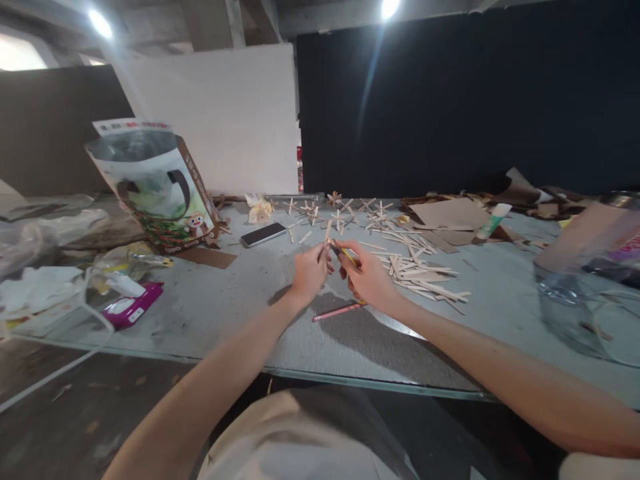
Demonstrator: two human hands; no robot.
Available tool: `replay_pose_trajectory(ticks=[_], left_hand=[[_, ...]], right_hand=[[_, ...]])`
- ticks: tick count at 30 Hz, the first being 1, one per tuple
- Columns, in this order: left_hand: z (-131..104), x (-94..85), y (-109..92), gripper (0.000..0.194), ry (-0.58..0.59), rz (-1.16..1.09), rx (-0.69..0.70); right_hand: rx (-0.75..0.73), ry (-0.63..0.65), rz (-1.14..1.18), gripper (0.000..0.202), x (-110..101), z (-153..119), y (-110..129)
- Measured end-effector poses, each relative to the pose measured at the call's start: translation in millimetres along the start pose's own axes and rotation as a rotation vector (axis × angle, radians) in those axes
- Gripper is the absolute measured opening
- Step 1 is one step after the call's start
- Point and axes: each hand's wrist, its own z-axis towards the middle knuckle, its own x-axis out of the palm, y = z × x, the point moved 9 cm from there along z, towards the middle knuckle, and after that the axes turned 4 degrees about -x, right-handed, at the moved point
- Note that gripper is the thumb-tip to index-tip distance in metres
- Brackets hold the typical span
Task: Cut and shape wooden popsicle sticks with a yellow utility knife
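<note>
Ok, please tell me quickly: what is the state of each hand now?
Left hand: closed, fingers pinching a wooden stick.
Right hand: closed around a yellow-and-dark tool.

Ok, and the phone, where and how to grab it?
Grip the phone by its two long edges near the middle, coming from above, on the near side. It lies flat, dark face up, so the thin edges look like the best hold. The printed box stands beyond its left end, so I'd avoid that side.
</note>
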Motion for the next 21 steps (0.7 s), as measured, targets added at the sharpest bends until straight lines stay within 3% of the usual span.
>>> replay_pose_trajectory(ticks=[7, 15, 21], left_hand=[[-4.6, 0.8, -1.8, 0.037, -0.006, 0.036, -0.011], [-6.3, -0.9, -5.3, 0.029, -0.039, 0.060, -0.020], [-6.4, -0.7, -8.6, 0.025, -0.022, 0.081, -0.037]], right_hand=[[0.129, 0.005, 0.221, 0.037, 9.7, -3.0, -4.1], [0.166, 0.017, 0.308, 0.034, 15.0, -4.8, -3.3], [0.146, 0.014, 0.377, 0.042, 15.9, -5.1, -1.8]])
